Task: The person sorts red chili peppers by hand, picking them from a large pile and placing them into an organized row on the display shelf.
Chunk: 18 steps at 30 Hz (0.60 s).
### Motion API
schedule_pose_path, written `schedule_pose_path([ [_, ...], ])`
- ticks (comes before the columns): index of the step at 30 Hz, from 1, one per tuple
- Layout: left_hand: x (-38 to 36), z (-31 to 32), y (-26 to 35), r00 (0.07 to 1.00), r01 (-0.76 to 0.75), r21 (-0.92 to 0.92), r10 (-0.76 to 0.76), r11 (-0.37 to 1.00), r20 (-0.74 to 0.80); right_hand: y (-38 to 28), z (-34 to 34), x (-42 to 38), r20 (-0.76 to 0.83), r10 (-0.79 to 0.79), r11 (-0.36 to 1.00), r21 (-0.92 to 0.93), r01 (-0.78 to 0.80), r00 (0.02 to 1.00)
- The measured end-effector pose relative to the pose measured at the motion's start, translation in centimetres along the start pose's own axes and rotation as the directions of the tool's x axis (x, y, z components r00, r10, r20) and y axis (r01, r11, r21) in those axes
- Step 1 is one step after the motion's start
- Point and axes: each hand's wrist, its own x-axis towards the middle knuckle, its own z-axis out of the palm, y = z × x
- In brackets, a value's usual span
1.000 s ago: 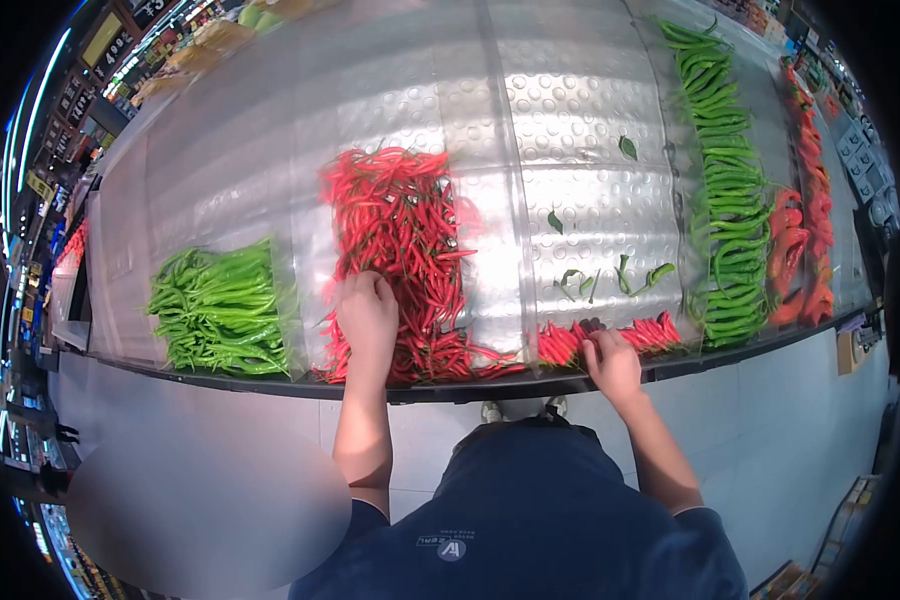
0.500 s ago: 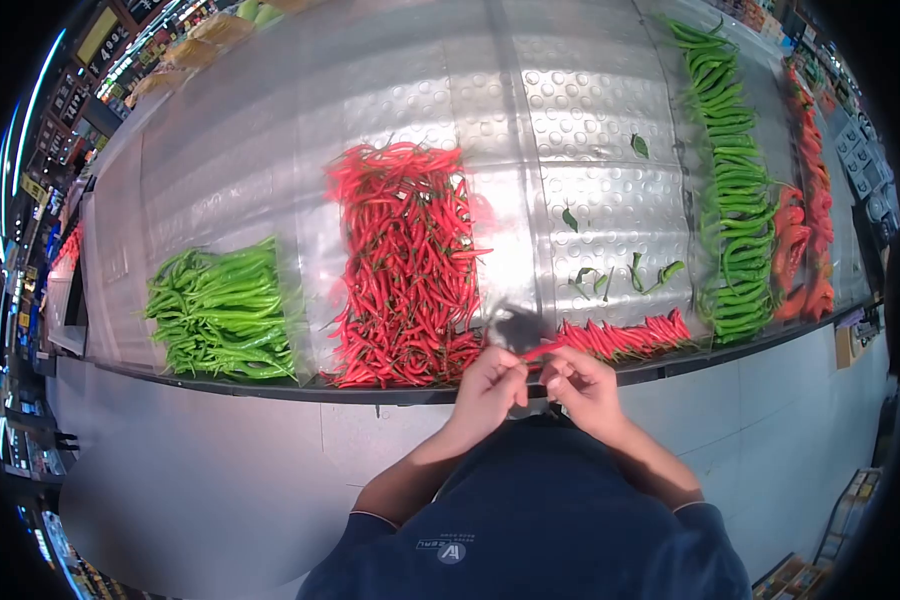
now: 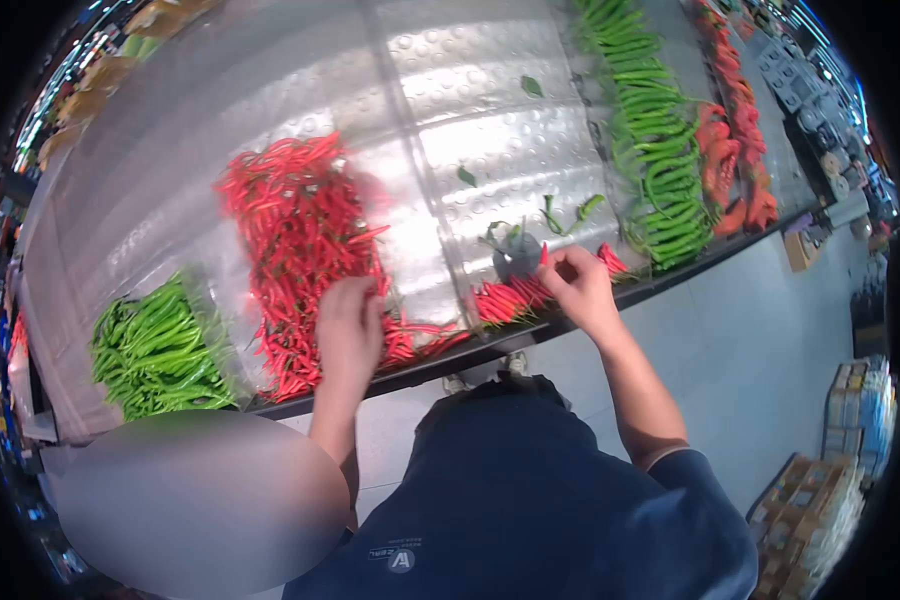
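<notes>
My right hand (image 3: pixel 581 288) is closed in a pinch on a red chili pepper (image 3: pixel 544 256), which points up from the fingertips. Under and beside this hand runs a short row of red chilies (image 3: pixel 504 302) laid side by side along the display's front edge. My left hand (image 3: pixel 348 328) is over the lower right part of a large heap of red chilies (image 3: pixel 295 215). Its fingers are bent and smeared by motion, so whether they grip a chili cannot be made out.
Long green peppers (image 3: pixel 160 345) lie in a pile at left. Stacked green peppers (image 3: pixel 660 150) and wrinkled red peppers (image 3: pixel 735 125) form columns at right. Leaves (image 3: pixel 466 176) and green pieces (image 3: pixel 590 207) dot the metal display surface (image 3: pixel 490 110). A blurred oval covers the lower left.
My hands, earlier together at a red chili by the front edge, are now apart. The left has moved over the heap, the right over the short row. The view has turned.
</notes>
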Motion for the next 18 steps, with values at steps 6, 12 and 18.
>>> schedule_pose_path([
  [6, 2.4, 0.1, -5.1, 0.994, -0.111, 0.459, 0.09, 0.882, 0.067, 4.0, -2.1, 0.6, 0.205, 0.066, 0.974, -0.228, -0.018, 0.977],
  [12, 2.3, -0.4, -4.8, 0.993, -0.025, 0.55, -0.043, 0.835, 0.109, 5.4, -0.7, 1.0, 0.205, -0.094, 0.905, -0.39, 0.17, 0.974],
  [18, 1.9, -2.2, -4.7, 0.997, 0.002, 0.456, 0.034, 0.89, -0.071, 5.8, -0.6, 1.4, 0.408, -0.127, 0.837, -0.444, 0.318, 0.904],
])
